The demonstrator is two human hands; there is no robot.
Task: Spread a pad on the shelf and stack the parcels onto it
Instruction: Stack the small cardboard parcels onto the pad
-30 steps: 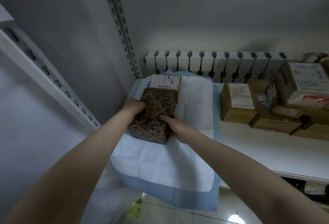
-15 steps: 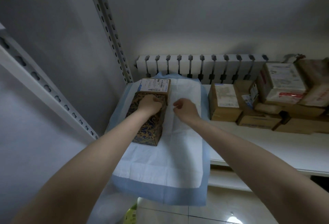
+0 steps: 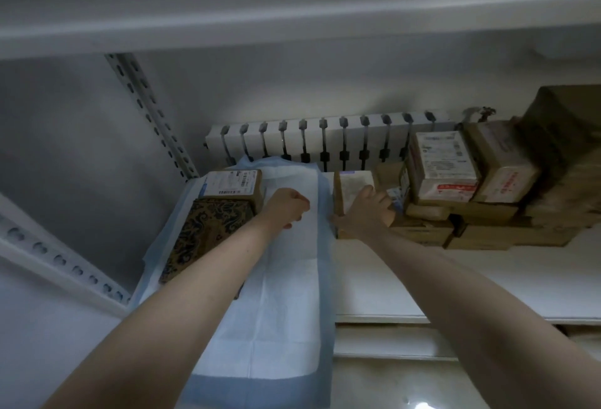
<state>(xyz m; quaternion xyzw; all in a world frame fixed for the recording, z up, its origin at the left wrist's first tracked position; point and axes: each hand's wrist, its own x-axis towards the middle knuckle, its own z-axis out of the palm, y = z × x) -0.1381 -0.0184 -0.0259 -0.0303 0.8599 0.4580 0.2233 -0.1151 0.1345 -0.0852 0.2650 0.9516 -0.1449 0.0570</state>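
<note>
The pad (image 3: 286, 278) is already spread on the left end of the shelf (image 3: 455, 291), and its front edge hangs over the shelf rim. 2 parcels lie on it at the left side: a plain box (image 3: 232, 185) with a white label at the back, and a patterned box (image 3: 208, 239) just in front of it, touching it. So the first step looks done and the stacking has begun. The left hand (image 3: 287, 208) is above the bare middle of the pad, loosely closed into a fist and holding nothing. The right hand (image 3: 366, 213) reaches to the next box (image 3: 353, 185), which stands on the bare shelf just beside the right edge of the pad; the fingers are spread wide over its top and right side, the thumb is low at its left front corner, and the box is not lifted yet. Further right a pile (image 3: 471, 194) of several parcels waits on the shelf, well apart from the pad. The larger part of the task is probably still left.
</note>
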